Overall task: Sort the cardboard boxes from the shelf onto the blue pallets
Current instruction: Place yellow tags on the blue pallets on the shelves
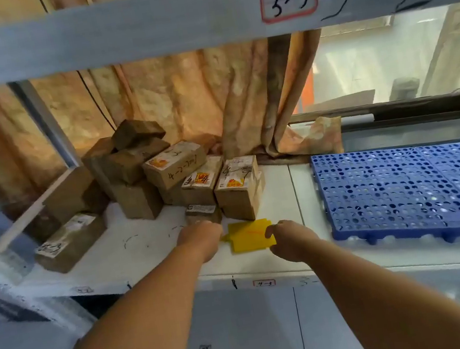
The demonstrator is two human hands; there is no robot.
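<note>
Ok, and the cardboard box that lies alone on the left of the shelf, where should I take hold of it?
Grip the lone cardboard box across its narrow width, fingers on the two long sides, which both look free on the shelf. Come from the front and above, probably with the left hand, which is nearer; the right hand pinches the yellow sheet.

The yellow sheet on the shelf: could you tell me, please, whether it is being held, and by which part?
Yes: the left hand grips the yellow sheet at its left edge, and the right hand pinches its right edge.
</note>
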